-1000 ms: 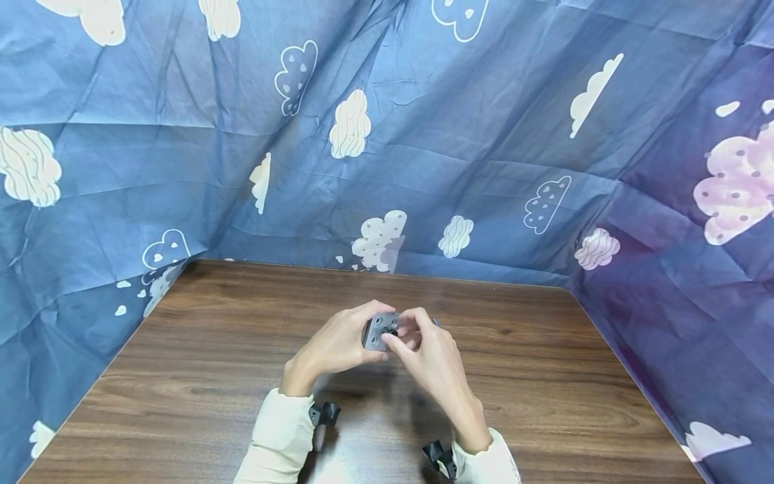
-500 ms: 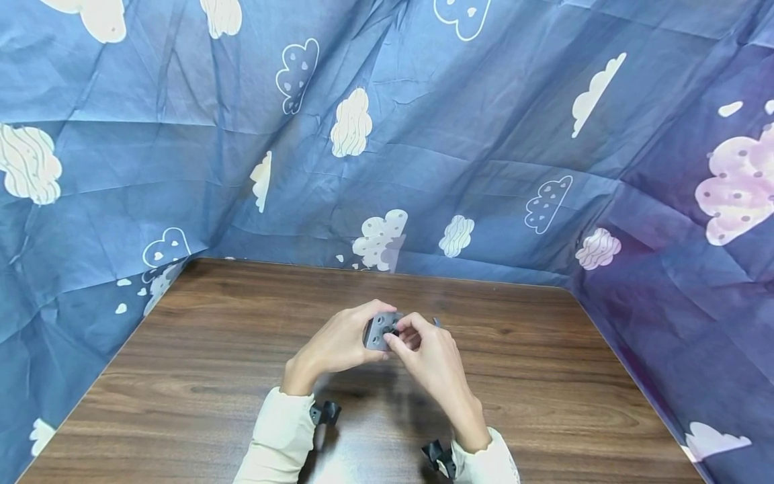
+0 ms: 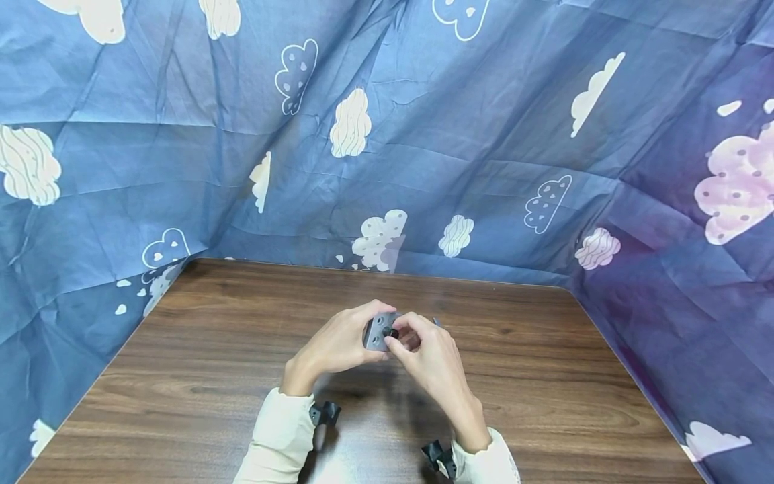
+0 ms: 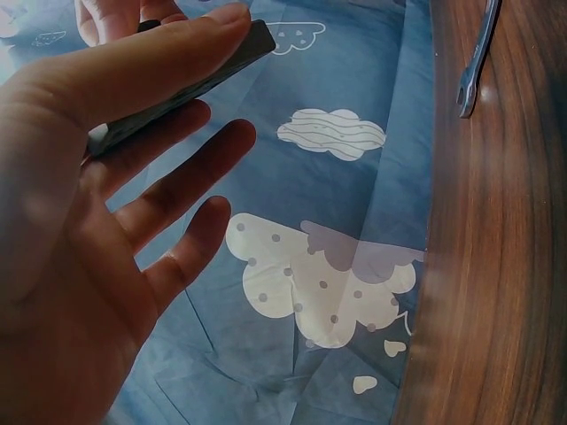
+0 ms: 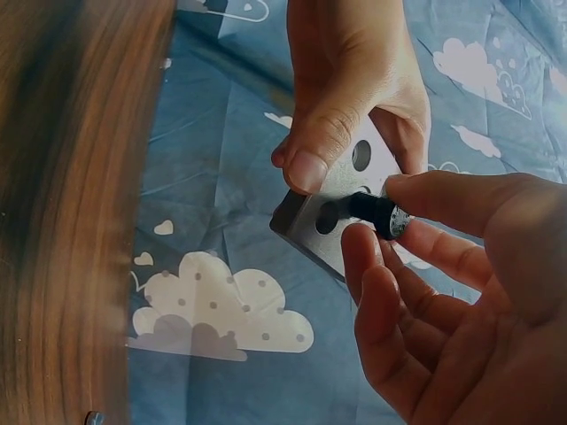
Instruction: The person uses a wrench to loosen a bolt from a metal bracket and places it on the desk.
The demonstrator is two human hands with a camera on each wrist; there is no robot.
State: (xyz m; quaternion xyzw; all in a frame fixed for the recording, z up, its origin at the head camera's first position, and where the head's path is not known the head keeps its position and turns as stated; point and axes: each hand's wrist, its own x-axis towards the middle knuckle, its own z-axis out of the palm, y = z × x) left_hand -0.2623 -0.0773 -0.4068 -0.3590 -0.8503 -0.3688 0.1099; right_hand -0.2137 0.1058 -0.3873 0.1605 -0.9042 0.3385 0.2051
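A grey metal block point(image 3: 376, 331) with several round holes is held up over the table by my left hand point(image 3: 338, 339), thumb on one edge and fingers on the opposite one. In the right wrist view, the block point(image 5: 310, 226) is tilted, its drilled face toward my right hand point(image 5: 478, 266). That hand pinches a black socket head bolt point(image 5: 390, 217) by its knurled head between thumb and fingers. The bolt's shank points at the block's face, right at the holes. In the left wrist view, three fingers of my left hand point(image 4: 115, 204) extend beneath the block.
A wood-grain table point(image 3: 242, 323) lies below both hands. On it, an open-end wrench point(image 4: 476, 66) shows in the left wrist view; past my right hand its bluish tip point(image 3: 437, 323) peeks out. A blue cloth point(image 3: 459, 168) with cloud prints stands behind the table.
My right thumb and fingers have shifted slightly around the bolt's head, the index finger drawing back from the block. My left hand and the block stay in place.
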